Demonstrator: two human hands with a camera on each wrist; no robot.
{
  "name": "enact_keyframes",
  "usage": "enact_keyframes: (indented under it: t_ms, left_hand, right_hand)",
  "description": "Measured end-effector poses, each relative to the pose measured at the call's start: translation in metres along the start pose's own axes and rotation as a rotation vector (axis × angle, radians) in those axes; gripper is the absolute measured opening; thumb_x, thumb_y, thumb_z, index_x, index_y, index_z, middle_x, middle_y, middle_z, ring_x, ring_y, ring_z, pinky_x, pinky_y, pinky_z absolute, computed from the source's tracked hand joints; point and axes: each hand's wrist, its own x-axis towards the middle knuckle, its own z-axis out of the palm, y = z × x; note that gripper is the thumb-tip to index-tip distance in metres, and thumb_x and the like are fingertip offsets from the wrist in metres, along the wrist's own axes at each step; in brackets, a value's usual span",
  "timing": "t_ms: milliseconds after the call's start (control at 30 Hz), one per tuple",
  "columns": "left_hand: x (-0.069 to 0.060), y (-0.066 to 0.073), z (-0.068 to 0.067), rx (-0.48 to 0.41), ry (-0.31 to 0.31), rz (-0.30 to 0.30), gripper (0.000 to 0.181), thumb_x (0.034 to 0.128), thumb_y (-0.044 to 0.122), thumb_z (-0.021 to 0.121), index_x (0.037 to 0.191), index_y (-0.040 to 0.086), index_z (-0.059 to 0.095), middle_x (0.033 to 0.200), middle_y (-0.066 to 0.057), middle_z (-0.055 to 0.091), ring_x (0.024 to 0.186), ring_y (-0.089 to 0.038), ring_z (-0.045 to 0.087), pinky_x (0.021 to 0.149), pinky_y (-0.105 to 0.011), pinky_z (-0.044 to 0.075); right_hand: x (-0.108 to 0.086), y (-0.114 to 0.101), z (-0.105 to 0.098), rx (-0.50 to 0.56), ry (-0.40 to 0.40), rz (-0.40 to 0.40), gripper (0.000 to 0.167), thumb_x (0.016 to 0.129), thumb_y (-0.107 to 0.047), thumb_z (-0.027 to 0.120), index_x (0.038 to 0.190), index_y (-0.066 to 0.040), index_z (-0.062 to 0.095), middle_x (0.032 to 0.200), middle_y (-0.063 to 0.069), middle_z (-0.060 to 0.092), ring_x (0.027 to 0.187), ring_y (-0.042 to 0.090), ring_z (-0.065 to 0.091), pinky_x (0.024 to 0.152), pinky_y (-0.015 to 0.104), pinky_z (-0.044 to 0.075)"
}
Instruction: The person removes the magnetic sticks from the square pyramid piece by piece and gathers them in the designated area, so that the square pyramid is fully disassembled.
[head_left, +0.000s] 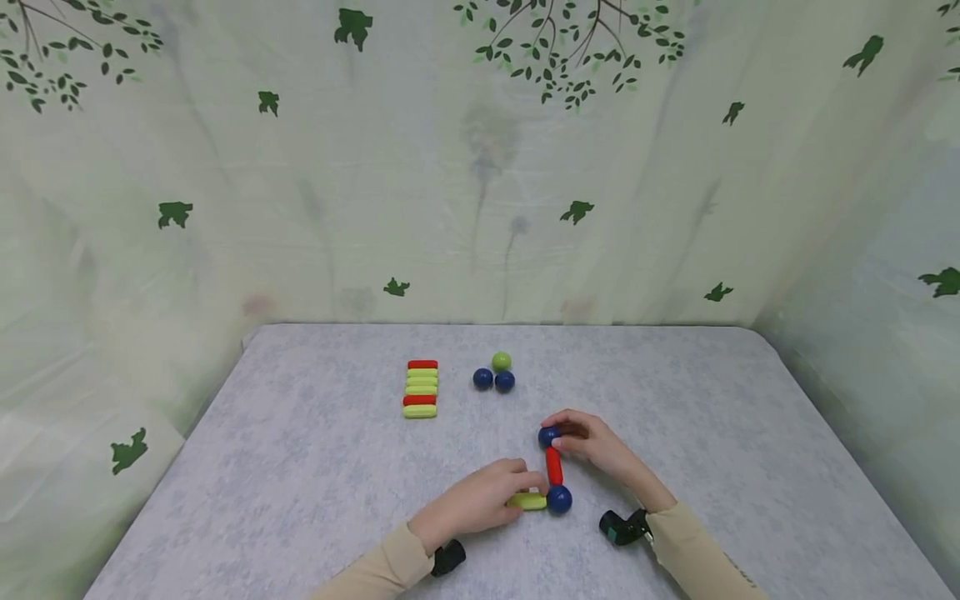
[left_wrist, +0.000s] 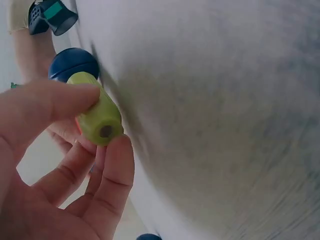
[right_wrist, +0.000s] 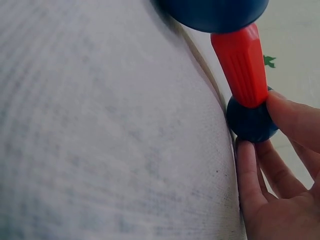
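My left hand (head_left: 489, 497) pinches a yellow-green rod (left_wrist: 102, 117) between thumb and fingers; a dark hole shows in its near end. The rod's other end meets a dark blue ball (head_left: 558, 500). From that ball a red ribbed rod (right_wrist: 242, 67) runs away from me to a second blue ball (right_wrist: 251, 121). My right hand (head_left: 597, 446) holds this far ball between its thumb and fingers. Together the two rods and two balls form an L shape on the table.
Behind on the left, several yellow-green and red rods (head_left: 421, 389) lie stacked side by side in a column. Right of them sit a green ball (head_left: 502, 361) and two blue balls (head_left: 483, 379) in a cluster. A leaf-patterned curtain (head_left: 480, 183) hangs behind the grey table (head_left: 300, 450).
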Motion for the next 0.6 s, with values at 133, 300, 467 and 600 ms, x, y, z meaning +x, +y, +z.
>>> enact_keyframes:
  t_ms: [133, 300, 467, 600]
  left_hand:
    - [-0.001, -0.001, -0.001, 0.03, 0.02, 0.018, 0.034, 0.0844, 0.007, 0.071, 0.114, 0.023, 0.065, 0.084, 0.011, 0.047, 0.068, -0.002, 0.041, 0.059, -0.015, 0.037]
    - [-0.004, -0.007, -0.002, -0.044, 0.039, 0.026, 0.032, 0.0848, 0.006, 0.068, 0.113, 0.022, 0.067, 0.085, 0.012, 0.049, 0.068, -0.002, 0.042, 0.06, -0.014, 0.038]
    - [-0.014, -0.024, -0.009, -0.22, 0.125, -0.029, 0.028, 0.0889, 0.005, 0.064, 0.112, 0.021, 0.066, 0.096, 0.013, 0.057, 0.082, -0.003, 0.052, 0.074, -0.02, 0.047]
    - [-0.031, -0.043, -0.022, -0.194, 0.284, -0.12, 0.023, 0.0863, 0.002, 0.067, 0.102, 0.018, 0.065, 0.096, 0.01, 0.061, 0.09, -0.008, 0.056, 0.077, -0.027, 0.049]
  right_hand:
    - [0.0, 0.0, 0.001, 0.0, 0.007, 0.0, 0.028, 0.094, -0.009, 0.06, 0.122, -0.002, 0.06, 0.119, 0.012, 0.058, 0.101, 0.025, 0.054, 0.083, 0.031, 0.047]
    - [0.001, 0.0, 0.001, -0.01, 0.012, -0.001, 0.028, 0.094, -0.009, 0.06, 0.121, -0.003, 0.061, 0.118, 0.011, 0.059, 0.102, 0.025, 0.055, 0.084, 0.032, 0.046]
    - [0.0, 0.0, 0.001, -0.014, 0.012, -0.003, 0.028, 0.094, -0.01, 0.061, 0.121, -0.004, 0.061, 0.118, 0.011, 0.059, 0.101, 0.024, 0.055, 0.083, 0.032, 0.047]
    - [0.0, -0.001, 0.001, -0.015, 0.019, 0.009, 0.028, 0.093, -0.01, 0.062, 0.12, -0.004, 0.061, 0.118, 0.01, 0.059, 0.1, 0.025, 0.055, 0.082, 0.033, 0.047]
